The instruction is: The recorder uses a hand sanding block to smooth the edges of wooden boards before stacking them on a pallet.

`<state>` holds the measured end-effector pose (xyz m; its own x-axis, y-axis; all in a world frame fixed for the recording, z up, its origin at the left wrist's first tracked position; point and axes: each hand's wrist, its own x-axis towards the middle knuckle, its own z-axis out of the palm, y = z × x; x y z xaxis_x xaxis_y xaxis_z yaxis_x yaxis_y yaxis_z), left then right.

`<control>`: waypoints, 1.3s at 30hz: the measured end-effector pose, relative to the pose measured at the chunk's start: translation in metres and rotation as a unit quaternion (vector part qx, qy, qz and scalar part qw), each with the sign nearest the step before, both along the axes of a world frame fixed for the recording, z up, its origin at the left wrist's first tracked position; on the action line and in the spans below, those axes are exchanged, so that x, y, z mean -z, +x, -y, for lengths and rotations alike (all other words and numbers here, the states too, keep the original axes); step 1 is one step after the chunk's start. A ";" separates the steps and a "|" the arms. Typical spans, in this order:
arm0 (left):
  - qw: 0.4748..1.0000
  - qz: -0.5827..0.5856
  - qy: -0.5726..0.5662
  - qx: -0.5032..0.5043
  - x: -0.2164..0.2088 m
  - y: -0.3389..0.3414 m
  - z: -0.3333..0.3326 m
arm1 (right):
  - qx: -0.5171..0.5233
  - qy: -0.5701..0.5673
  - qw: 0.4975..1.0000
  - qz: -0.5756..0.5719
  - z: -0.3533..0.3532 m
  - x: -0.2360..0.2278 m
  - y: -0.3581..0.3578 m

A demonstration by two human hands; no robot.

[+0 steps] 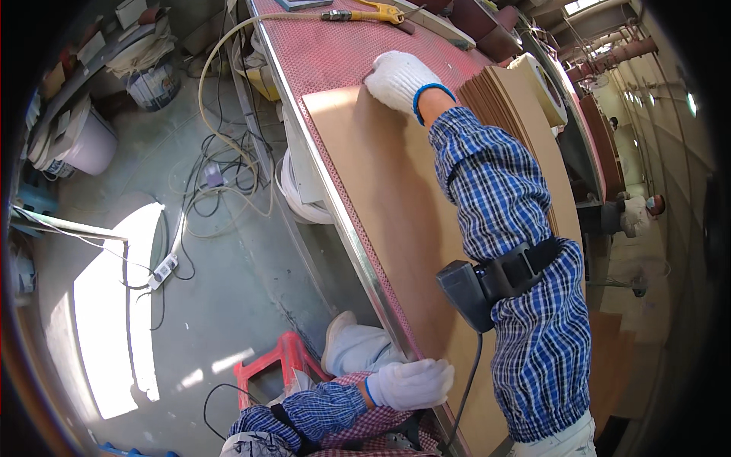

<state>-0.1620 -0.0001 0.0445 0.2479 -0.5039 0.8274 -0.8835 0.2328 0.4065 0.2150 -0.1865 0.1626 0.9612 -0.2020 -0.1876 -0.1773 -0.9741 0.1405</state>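
Observation:
A large flat brown board [396, 206] lies along a table covered with a red patterned mat [320, 49]. My right hand [400, 80], in a white knitted glove with a blue cuff, is at the board's far end, its fingers bent down over the edge and closed on it. My left hand [411, 385], gloved in white too, is low in the view by the table's near edge. Its fingers are together and curled; whatever they may hold is hidden. A black device [487, 282] is strapped round my right checked sleeve, with a cable running down from it.
Right of the board stands a stack of brown sheets [510, 99], with a pale roll [541, 87] beyond. A yellow air gun [373, 13] with a hose lies at the table's far end. Cables [217, 171], buckets [152, 84] and a red stool [285, 358] are left. Another person [636, 215] is at far right.

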 end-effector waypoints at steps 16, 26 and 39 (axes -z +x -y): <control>1.000 -0.014 0.001 0.015 -0.005 0.005 -0.004 | 0.089 0.081 0.993 -0.012 -0.005 -0.018 -0.208; 0.999 -0.009 0.041 -0.017 -0.009 0.008 0.000 | 0.170 0.109 0.979 -0.022 -0.002 -0.030 -0.386; 0.992 0.000 0.125 -0.027 -0.018 0.026 0.022 | 0.260 0.151 0.952 -0.046 0.013 -0.025 -0.546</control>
<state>-0.1363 -0.0219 0.0623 0.2802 -0.6800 0.6775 -0.8915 0.0774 0.4463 -0.3314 -0.2000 0.1878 0.7222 -0.5698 -0.3920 -0.6477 -0.7560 -0.0946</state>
